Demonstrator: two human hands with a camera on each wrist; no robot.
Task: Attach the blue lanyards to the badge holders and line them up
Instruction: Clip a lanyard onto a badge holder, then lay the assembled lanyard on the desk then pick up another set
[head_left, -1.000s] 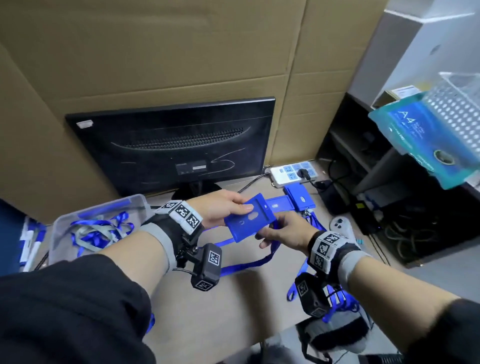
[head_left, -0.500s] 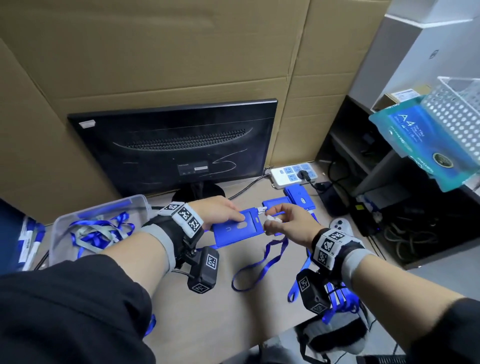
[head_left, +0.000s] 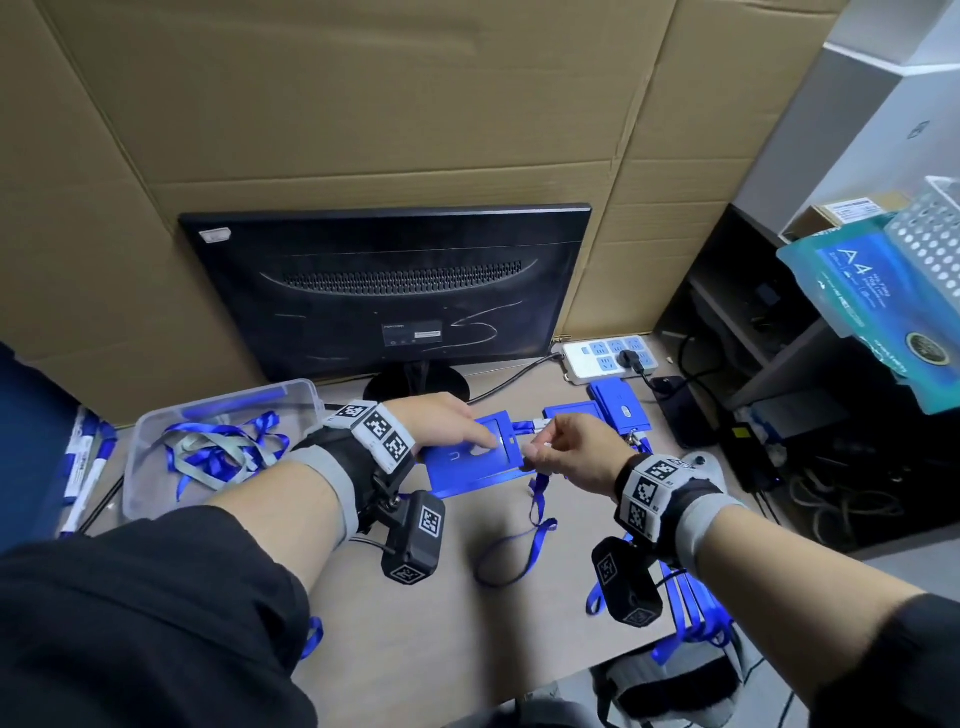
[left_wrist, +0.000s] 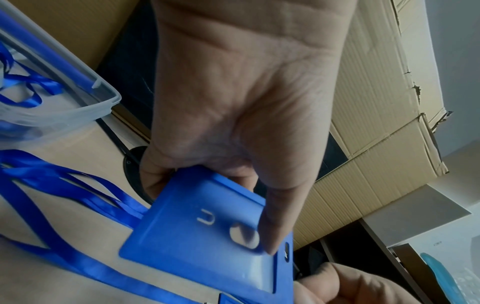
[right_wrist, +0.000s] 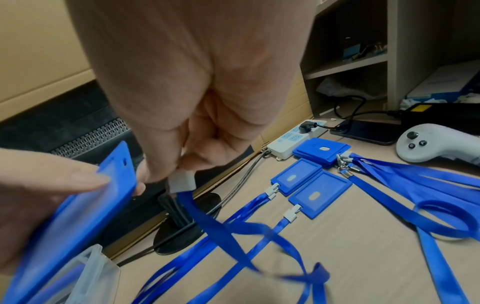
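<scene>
Two hands meet over the middle of the bench (head_left: 426, 634). The left hand (head_left: 441, 423) grips a blue badge holder (head_left: 467, 467): its thumb lies flat on the face of the holder, with the tip just beside the slot at the end, and the other fingers (left_wrist: 150, 183) curl under the far edge. The holder is lifted off the bench and tilted. The right hand (head_left: 571, 457) pinches the white clip (right_wrist: 182, 182) of a blue lanyard (head_left: 519, 551) between thumb and forefinger, and the other fingers are curled in. The clip is just beside the slotted end of the holder; whether it touches the slot cannot be told. From the clip the lanyard hangs down and lies in a loop on the bench.

Behind the right hand, two badge holders (right_wrist: 309, 189) with lanyards already clipped lie side by side, and a small stack of further holders (right_wrist: 322, 151) lies near a white power strip (head_left: 610, 358). More blue lanyards (right_wrist: 428, 185) run from there toward the near edge of the bench. A clear plastic box (head_left: 156, 441) with loose lanyards stands to the left. A black monitor (head_left: 384, 291) stands at the back with its rear side to the person, in front of cardboard sheets (head_left: 363, 104). A grey controller (right_wrist: 431, 144) lies on the right.
</scene>
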